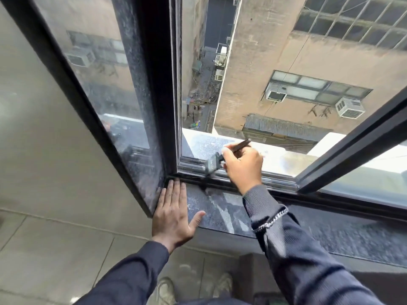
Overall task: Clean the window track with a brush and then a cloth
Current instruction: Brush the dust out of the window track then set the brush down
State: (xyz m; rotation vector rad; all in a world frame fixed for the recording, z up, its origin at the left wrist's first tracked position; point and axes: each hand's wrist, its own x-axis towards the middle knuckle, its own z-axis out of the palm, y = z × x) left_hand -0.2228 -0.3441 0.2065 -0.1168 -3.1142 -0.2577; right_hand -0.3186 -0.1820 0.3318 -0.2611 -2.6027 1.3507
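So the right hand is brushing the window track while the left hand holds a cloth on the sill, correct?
Not quite. In the head view the left hand holds no cloth; it lies flat, open, on the dark speckled stone sill. The right hand does hold the small dark-handled brush at the metal window track.

We are counting one brush [212,162], one window track [237,172] and one dark stone sill [222,208]. We are seeing two hands, the left hand [174,213] and the right hand [243,166], two shoes [165,291] on the floor, and one chain bracelet [271,221].
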